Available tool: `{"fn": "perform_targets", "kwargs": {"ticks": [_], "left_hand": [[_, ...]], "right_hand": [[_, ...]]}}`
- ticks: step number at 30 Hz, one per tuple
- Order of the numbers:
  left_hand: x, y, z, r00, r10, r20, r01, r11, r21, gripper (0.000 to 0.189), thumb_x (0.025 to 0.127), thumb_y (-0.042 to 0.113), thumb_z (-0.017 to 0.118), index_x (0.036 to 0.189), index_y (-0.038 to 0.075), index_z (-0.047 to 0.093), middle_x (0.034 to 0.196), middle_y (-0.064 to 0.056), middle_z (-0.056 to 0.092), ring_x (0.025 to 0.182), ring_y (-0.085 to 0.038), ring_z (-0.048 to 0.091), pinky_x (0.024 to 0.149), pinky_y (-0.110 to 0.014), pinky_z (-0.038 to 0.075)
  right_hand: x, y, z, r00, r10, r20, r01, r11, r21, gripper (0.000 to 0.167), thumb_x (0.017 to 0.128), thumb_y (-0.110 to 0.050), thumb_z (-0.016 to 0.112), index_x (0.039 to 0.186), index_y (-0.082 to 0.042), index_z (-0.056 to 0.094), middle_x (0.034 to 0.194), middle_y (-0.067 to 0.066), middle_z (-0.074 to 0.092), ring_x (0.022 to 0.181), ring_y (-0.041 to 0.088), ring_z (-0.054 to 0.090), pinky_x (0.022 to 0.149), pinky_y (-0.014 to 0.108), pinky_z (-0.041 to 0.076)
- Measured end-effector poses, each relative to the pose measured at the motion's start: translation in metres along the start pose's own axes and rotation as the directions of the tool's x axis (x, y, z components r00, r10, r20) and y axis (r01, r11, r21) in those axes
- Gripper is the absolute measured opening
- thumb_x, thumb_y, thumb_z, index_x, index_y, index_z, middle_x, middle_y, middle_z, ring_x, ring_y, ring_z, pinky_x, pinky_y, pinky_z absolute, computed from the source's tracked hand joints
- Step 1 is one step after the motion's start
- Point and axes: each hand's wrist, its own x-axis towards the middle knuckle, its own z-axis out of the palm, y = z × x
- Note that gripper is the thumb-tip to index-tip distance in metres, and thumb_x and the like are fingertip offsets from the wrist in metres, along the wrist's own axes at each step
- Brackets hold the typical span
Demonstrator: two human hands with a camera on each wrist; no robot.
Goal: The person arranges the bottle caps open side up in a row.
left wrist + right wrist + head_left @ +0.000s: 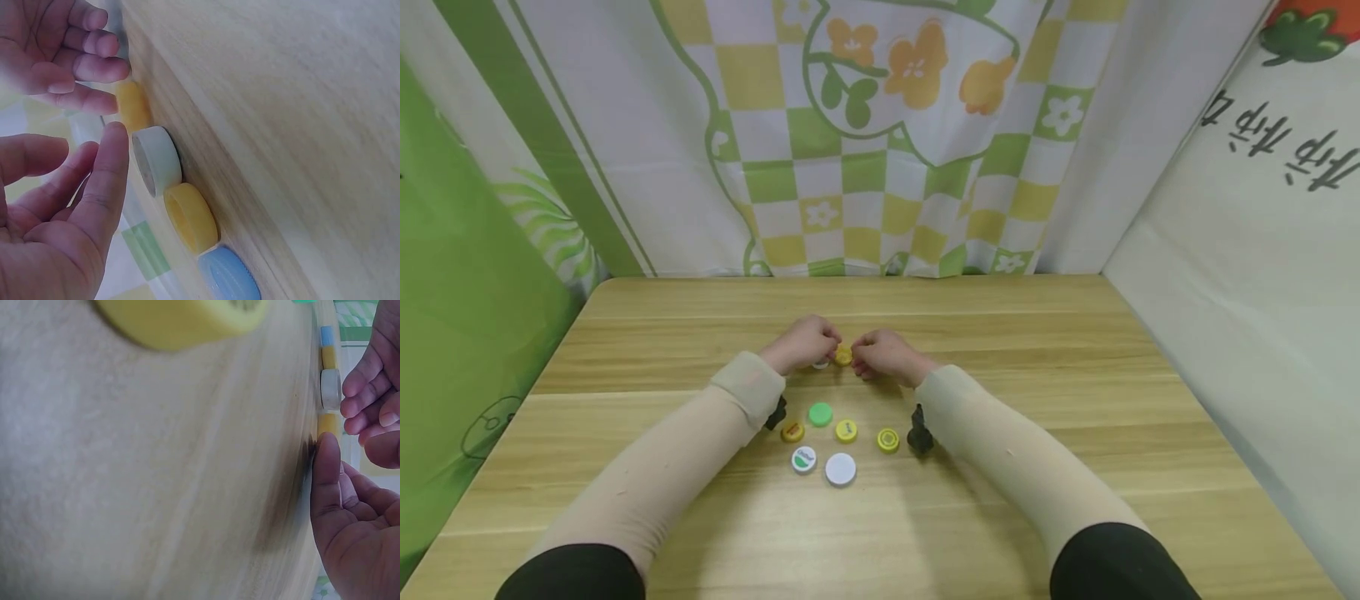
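Note:
At the far part of the table, my left hand [808, 343] and right hand [889, 356] are on either side of a yellow bottle cap [843, 356]. This cap [131, 106] is at the end of a row, beside a white cap [156, 160], another yellow cap [190, 219] and a blue cap [229, 275]. The left hand [59, 219] has a straight finger right by the yellow and white caps. In the right wrist view the right hand [353, 519] has a fingertip at the end yellow cap [328, 424], its fingers only loosely bent.
Nearer on the wooden table [1075, 400] lie several loose caps: a green cap [820, 414], a plain white cap [840, 470], a white-and-green cap [803, 460] and yellow caps such as one [888, 440] by the right wrist. A patterned curtain [880, 167] hangs behind.

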Motion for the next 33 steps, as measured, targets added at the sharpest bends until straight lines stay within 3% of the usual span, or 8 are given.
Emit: {"fn": "perform_targets", "kwargs": {"ticks": [10,17,28,33], "left_hand": [[-0.002,0.0,0.0,1.0,-0.002,0.006,0.002,1.0,0.015,0.035,0.095,0.0,0.051,0.125,-0.013,0.063,0.103,-0.018,0.07,0.089,-0.023,0.066,0.08,-0.032,0.058],[-0.005,0.0,0.0,1.0,-0.018,0.007,0.018,1.0,0.0,0.033,0.1,0.003,0.05,0.127,-0.012,0.062,0.109,-0.02,0.069,0.095,-0.025,0.067,0.087,-0.037,0.058],[-0.011,-0.001,0.0,1.0,-0.005,0.007,0.005,1.0,-0.011,0.033,0.101,0.005,0.052,0.127,-0.012,0.062,0.115,-0.021,0.068,0.1,-0.028,0.068,0.09,-0.039,0.058],[-0.016,-0.007,-0.005,1.0,0.019,0.015,-0.018,0.998,-0.056,0.035,0.103,0.01,0.052,0.128,-0.012,0.061,0.122,-0.022,0.066,0.104,-0.029,0.068,0.091,-0.039,0.058]], "right_hand": [[-0.001,-0.002,0.001,1.0,0.003,0.005,-0.003,0.999,-0.041,0.031,0.107,-0.008,0.05,0.129,0.01,0.061,0.105,0.016,0.068,0.091,0.019,0.065,0.082,0.03,0.059],[-0.003,-0.004,0.002,1.0,0.007,0.017,-0.006,0.999,-0.051,0.03,0.107,-0.009,0.051,0.128,0.01,0.062,0.107,0.016,0.068,0.091,0.018,0.064,0.083,0.03,0.059],[-0.006,-0.004,0.003,1.0,-0.008,0.026,0.009,0.999,-0.042,0.031,0.106,-0.005,0.051,0.132,0.011,0.06,0.112,0.019,0.069,0.096,0.022,0.067,0.085,0.031,0.059],[-0.01,-0.006,0.001,0.999,-0.026,0.047,0.029,0.997,-0.071,0.032,0.105,-0.006,0.052,0.132,0.009,0.06,0.11,0.017,0.07,0.094,0.022,0.068,0.084,0.032,0.059]]}}
